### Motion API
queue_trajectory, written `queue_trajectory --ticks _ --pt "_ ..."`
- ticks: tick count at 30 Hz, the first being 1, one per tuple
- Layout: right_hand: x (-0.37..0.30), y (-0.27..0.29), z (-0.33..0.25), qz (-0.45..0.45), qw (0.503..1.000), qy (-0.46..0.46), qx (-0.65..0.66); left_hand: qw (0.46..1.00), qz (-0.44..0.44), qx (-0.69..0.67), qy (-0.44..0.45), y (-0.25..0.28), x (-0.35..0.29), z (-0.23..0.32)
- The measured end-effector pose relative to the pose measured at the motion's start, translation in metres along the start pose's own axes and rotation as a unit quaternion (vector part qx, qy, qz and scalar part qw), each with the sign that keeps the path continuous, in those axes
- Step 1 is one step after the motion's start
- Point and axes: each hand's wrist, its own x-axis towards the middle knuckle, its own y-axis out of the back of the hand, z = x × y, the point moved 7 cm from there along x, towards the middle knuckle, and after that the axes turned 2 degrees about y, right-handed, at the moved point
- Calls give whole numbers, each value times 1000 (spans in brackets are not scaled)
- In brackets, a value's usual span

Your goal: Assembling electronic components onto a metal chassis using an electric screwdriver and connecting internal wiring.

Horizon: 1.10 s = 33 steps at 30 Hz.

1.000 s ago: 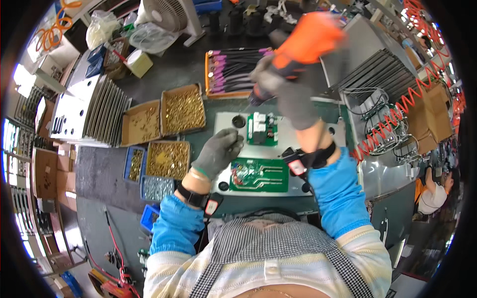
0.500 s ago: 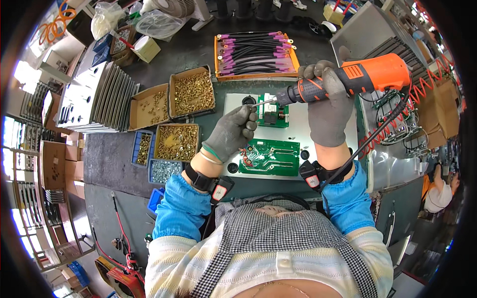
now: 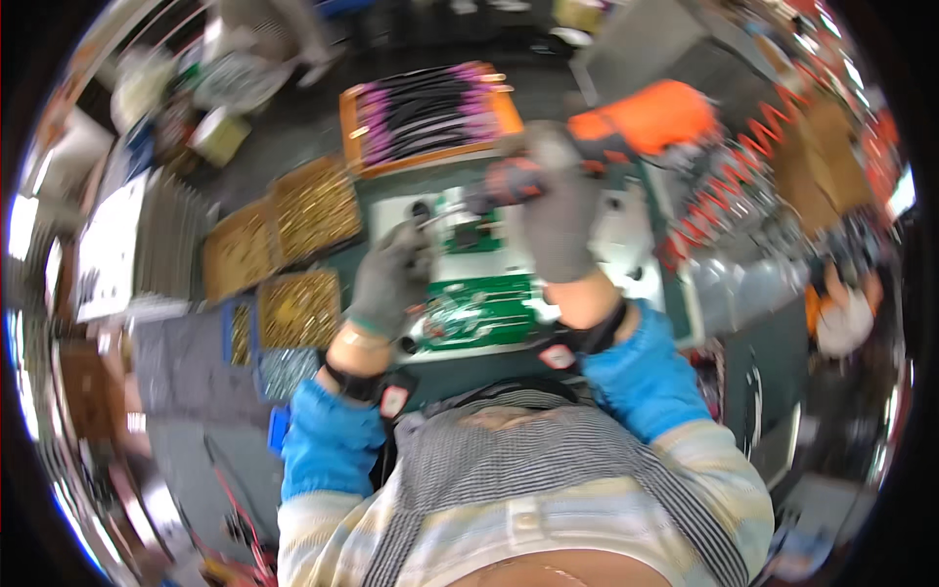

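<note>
Right grey-gloved hand [image 3: 560,210]: closed around one orange-and-black power screwdriver [image 3: 653,115]
Left grey-gloved hand [image 3: 391,274]: curled; whether pinching, I cannot tell
Green rectangular boards [image 3: 479,315]: two

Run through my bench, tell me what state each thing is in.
Orange driver: held in right hand, nose pointing left; running unclear.
Left hand: fingers curled, contents too blurred to tell.
Lower green board: lying on the metal plate.
Orange cable tray: uncovered, filled with black cables.
</note>
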Motion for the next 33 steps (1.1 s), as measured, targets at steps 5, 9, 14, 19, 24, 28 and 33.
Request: queue_trajectory --ticks 5,9,14,19,24,28,33 --pt "-7 29 -1 212 976 38 26 983 12 167 -71 3 3 7" --pt "-14 39 -21 284 957 57 8 993 46 81 -67 13 22 0" --pt "-19 58 -29 338 939 54 22 985 -14 124 -116 6 27 3" --pt "-20 63 -28 305 949 80 24 991 -22 127 -47 -5 24 -7" --pt "-27 59 -49 271 955 111 -39 995 33 86 -47 15 22 -2" --pt "-37 61 -81 218 965 137 -39 997 43 44 -56 36 14 -2" --pt "-47 60 -102 180 967 165 -72 998 38 -25 -34 44 12 -11"
